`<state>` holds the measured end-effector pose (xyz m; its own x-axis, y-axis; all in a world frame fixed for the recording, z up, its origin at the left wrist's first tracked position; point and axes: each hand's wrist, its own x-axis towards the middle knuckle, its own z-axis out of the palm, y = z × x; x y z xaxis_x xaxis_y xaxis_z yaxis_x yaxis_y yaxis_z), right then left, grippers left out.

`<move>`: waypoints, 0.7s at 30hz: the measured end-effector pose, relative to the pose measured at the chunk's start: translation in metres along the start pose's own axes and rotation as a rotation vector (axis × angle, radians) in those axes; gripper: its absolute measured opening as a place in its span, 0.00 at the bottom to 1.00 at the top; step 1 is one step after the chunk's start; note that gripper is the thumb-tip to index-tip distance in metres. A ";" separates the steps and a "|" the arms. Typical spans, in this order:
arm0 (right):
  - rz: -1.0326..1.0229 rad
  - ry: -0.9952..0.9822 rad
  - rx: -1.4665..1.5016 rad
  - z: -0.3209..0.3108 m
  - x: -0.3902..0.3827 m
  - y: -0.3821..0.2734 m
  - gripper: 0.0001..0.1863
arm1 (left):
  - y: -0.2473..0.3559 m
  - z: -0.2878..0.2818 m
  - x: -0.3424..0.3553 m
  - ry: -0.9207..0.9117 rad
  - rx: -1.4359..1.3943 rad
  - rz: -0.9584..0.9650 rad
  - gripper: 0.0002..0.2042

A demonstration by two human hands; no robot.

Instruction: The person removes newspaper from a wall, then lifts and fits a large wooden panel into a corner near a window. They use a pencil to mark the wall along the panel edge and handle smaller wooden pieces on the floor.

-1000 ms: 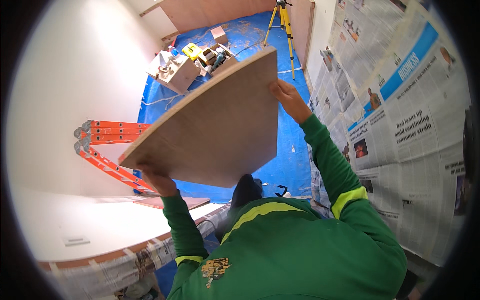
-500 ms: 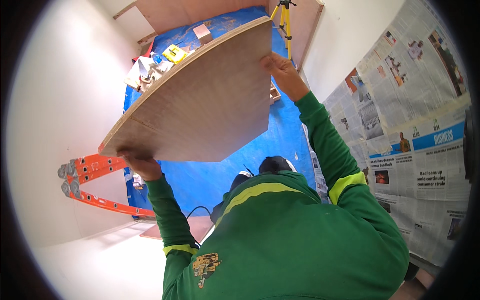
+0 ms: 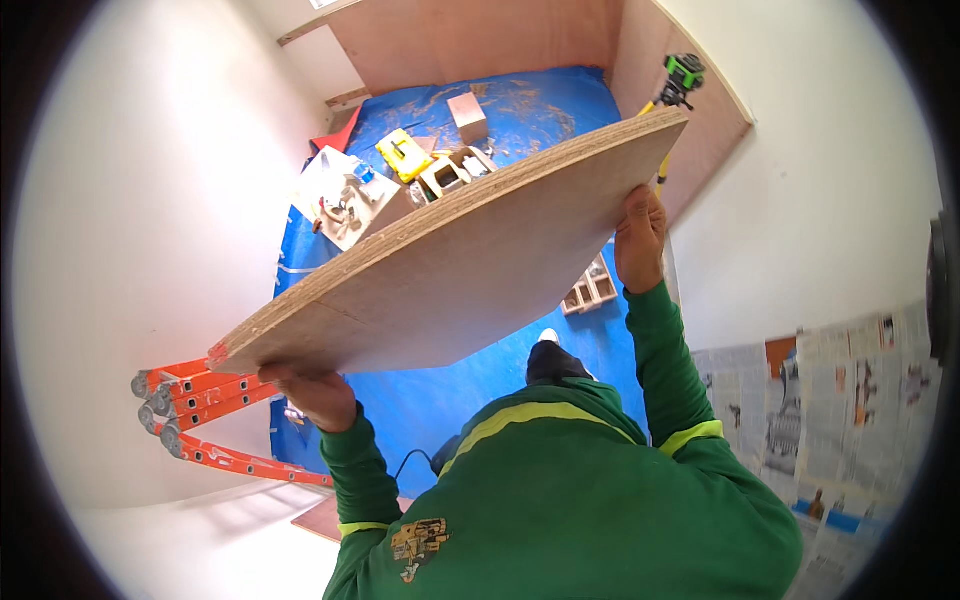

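Observation:
A large plywood board (image 3: 440, 270) is held up in front of me, its thick layered edge facing away and its broad grey-brown face toward me. My left hand (image 3: 315, 395) grips the near left corner from below, the fingers partly hidden by the board. On the right edge, close to the far right corner, my right hand (image 3: 642, 238) is closed round the wood with its thumb on the face. Both arms are stretched out in green sleeves with yellow bands.
Blue sheeting (image 3: 420, 410) covers the floor. Left stands a folded orange ladder (image 3: 215, 400); ahead are a yellow case (image 3: 403, 155), a wooden box (image 3: 468, 117) and a cluttered white board (image 3: 350, 200). A green laser level (image 3: 684, 75) tops a tripod beyond the right corner. Newspaper (image 3: 850, 400) covers the right wall.
The view has turned and tilted upward, showing more of the far floor. The board looks flatter and shows more of its edge. Both hands keep their hold.

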<state>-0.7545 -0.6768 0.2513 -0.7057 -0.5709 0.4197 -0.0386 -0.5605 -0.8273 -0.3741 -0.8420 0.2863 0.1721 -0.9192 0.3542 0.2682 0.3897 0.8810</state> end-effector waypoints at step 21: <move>-0.083 -0.184 -0.365 0.177 0.333 0.159 0.22 | -0.282 0.094 0.275 0.035 -0.341 -0.176 0.42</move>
<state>-0.8702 -1.0619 0.3255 -0.5528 -0.6487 0.5230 -0.3615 -0.3789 -0.8519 -0.4912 -1.2098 0.1647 0.1256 -0.9735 0.1911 0.5956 0.2280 0.7702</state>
